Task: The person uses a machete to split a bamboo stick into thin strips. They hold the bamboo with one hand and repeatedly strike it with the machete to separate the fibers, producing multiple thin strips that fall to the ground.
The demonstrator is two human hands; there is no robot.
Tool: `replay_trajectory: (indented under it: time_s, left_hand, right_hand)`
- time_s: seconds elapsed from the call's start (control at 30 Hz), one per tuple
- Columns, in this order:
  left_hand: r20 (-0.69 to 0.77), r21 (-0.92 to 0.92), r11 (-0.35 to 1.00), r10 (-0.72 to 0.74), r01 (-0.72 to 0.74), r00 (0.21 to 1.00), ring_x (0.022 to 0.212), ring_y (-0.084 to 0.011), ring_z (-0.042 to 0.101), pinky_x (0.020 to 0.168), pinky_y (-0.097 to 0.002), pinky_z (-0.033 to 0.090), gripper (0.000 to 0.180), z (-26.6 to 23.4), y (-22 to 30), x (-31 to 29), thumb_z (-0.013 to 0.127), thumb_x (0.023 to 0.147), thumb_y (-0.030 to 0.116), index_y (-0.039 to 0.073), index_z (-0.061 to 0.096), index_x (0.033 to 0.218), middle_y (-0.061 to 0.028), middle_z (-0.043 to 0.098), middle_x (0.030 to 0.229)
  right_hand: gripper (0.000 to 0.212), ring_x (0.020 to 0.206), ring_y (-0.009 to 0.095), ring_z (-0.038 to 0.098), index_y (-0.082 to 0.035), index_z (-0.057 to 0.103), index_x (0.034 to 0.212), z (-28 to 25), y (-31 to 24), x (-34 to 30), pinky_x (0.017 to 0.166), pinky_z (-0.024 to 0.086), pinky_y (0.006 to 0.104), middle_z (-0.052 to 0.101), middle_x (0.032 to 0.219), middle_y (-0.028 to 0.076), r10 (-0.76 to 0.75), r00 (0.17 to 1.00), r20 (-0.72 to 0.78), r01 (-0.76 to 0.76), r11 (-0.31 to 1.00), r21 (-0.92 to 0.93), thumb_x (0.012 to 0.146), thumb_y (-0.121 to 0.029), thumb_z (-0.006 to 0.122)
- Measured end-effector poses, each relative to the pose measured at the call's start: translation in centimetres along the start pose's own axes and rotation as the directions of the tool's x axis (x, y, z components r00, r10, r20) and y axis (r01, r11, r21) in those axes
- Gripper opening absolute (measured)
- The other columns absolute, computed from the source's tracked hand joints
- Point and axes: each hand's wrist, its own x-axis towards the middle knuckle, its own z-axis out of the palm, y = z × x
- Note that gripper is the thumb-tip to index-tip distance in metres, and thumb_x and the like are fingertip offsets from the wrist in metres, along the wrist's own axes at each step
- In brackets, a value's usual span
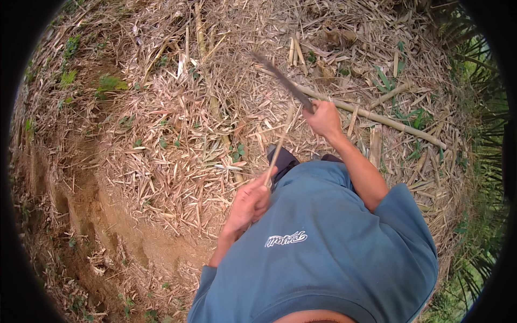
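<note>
My right hand (324, 119) is closed round the grip end of a machete (284, 81), whose long dark blade points up and to the left, away from me. The hand itself covers the handle. Lower and to the left, close to my blue shirt, my left hand (251, 200) grips the near end of a thin, pale bamboo stick (278, 146). The stick slants up and slightly right, with its far end over the dry leaves below the blade. Blade and stick look apart in this view.
Beyond my right hand a long bamboo pole (388, 119) lies across the leaf litter. Shorter cut bamboo pieces (375, 144) lie around it. Another thin pole (215, 107) runs away from me, left of centre. Bare earth (116, 215) drops unevenly at left; green fronds (476, 172) edge the right.
</note>
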Motion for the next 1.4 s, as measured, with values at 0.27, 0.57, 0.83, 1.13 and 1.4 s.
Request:
replay_trajectory:
  time_s: [0.27, 0.57, 0.83, 1.13, 1.4]
  left_hand:
    - [0.02, 0.349, 0.932, 0.095, -0.096, 0.995, 0.049, -0.0004, 0.032, 0.045, -0.0195, 0.026, 0.043, 0.7, 0.5, 1.1, 0.046, 0.105, 0.016, 0.002, 0.047, 0.146, 0.0099, 0.037, 0.059]
    - [0.155, 0.278, 0.96, -0.014, -0.031, 0.988, 0.046, -0.0037, 0.039, 0.046, -0.0201, 0.034, 0.044, 1.4, 0.3, 2.9, 0.048, 0.106, 0.024, 0.004, 0.048, 0.146, 0.0058, 0.041, 0.058]
    - [0.143, 0.179, 0.979, -0.126, 0.099, 0.982, 0.047, -0.0044, 0.045, 0.047, -0.0202, 0.037, 0.038, -2.8, 0.3, -1.0, 0.05, 0.106, 0.025, 0.001, 0.06, 0.134, 0.0046, 0.045, 0.058]
    - [-0.06, 0.406, 0.913, 0.0, 0.024, 0.998, 0.051, -0.0031, 0.045, 0.048, -0.0222, 0.037, 0.031, -1.3, 0.7, -2.1, 0.057, 0.102, 0.021, 0.0, 0.067, 0.123, 0.0039, 0.051, 0.059]
    - [-0.066, 0.823, 0.557, 0.292, -0.114, 0.954, 0.058, -0.0206, 0.062, 0.056, -0.0316, 0.049, 0.023, 0.2, 1.3, -1.5, 0.061, 0.095, 0.014, 0.002, 0.069, 0.113, -0.0119, 0.068, 0.075]
  right_hand:
    - [0.033, 0.052, 0.012, 0.05, -0.005, 0.055, 0.086, -1.3, -2.7, -1.9, 0.048, 0.042, 0.0285, 0.052, 0.064, 0.004, 0.119, 0.965, 0.233, -0.254, 0.218, 0.942, 0.096, -0.035, 0.066]
    - [0.017, 0.054, 0.011, 0.051, -0.003, 0.061, 0.092, -4.0, -2.1, -0.8, 0.051, 0.046, 0.0256, 0.053, 0.068, 0.002, 0.183, 0.981, 0.062, -0.124, 0.351, 0.928, 0.09, -0.016, 0.072]
    - [0.015, 0.055, 0.012, 0.05, -0.002, 0.061, 0.096, -8.4, 3.6, 2.0, 0.051, 0.047, 0.0279, 0.05, 0.066, 0.0, 0.359, 0.933, -0.003, -0.104, 0.277, 0.955, 0.091, -0.013, 0.071]
    - [0.017, 0.056, 0.015, 0.051, -0.004, 0.058, 0.09, -8.3, 5.9, 1.1, 0.055, 0.048, 0.0328, 0.05, 0.068, 0.002, 0.408, 0.912, 0.047, -0.166, 0.262, 0.951, 0.092, -0.016, 0.071]
    - [0.016, 0.057, 0.014, 0.051, -0.004, 0.058, 0.091, -8.5, 7.3, 0.5, 0.057, 0.049, 0.0326, 0.048, 0.068, 0.001, 0.428, 0.903, 0.04, -0.153, 0.232, 0.961, 0.093, -0.016, 0.069]
